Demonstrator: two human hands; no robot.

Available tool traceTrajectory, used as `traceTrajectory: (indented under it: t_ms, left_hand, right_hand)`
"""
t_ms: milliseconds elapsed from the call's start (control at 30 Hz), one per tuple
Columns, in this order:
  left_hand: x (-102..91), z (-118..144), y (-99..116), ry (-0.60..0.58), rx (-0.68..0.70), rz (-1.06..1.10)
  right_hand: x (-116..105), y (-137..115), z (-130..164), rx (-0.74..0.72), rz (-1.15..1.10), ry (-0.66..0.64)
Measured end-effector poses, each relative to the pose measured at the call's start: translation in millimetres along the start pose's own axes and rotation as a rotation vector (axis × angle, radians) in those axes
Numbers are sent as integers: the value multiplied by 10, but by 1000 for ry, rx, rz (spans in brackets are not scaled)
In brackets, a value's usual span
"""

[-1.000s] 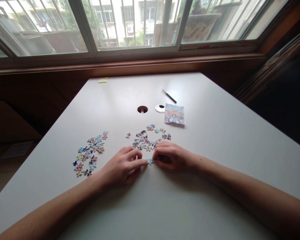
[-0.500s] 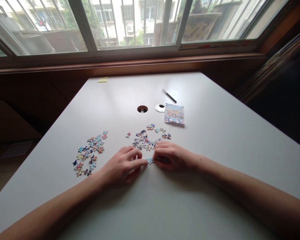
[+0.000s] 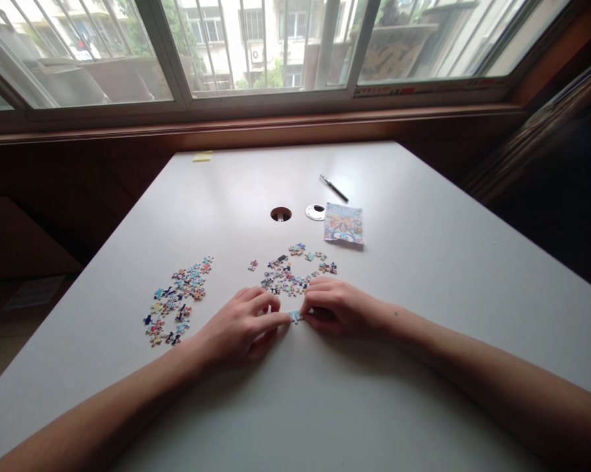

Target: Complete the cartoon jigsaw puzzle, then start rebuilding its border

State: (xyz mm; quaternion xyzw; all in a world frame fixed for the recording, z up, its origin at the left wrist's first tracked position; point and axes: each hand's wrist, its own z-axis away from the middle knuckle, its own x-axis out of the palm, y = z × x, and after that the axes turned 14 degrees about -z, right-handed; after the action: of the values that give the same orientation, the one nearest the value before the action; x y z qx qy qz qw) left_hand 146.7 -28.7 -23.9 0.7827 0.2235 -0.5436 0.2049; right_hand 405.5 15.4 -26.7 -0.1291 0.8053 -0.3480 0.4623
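Light-blue jigsaw puzzle pieces [image 3: 295, 316] lie on the white table between my two hands; how many are joined I cannot make out. My left hand [image 3: 250, 321] has its index fingertip and thumb at their left end, fingers curled. At the right end, my right hand [image 3: 332, 307] pinches with bent fingers, which partly hide the pieces. Just beyond the hands lies a loose heap of jigsaw puzzle pieces [image 3: 288, 282]. Another spread of pieces [image 3: 177, 301] lies to the left of my left hand. One single piece [image 3: 252, 265] sits apart between the two groups.
A printed picture packet [image 3: 343, 224] lies beyond my right hand, beside a round metal cover [image 3: 315, 212]. The table has a round cable hole [image 3: 280, 214]. Farther back are a pen [image 3: 333, 188] and a yellow sticky note [image 3: 203, 157]. A barred window [image 3: 270, 46] is behind the table.
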Motion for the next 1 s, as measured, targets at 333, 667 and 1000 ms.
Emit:
traceTrajectory:
  t_ms: [333,667,1000]
  left_hand:
    - [-4,10,-9,-25,7,9]
    - [16,14,-19,-22,15,9]
    - [9,6,-20,-29,12,12]
  right_hand:
    - [-109,144,33,238,-50,568]
    - [-168,286,53,317,400,448]
    - [-158,267,48,235,340,392]
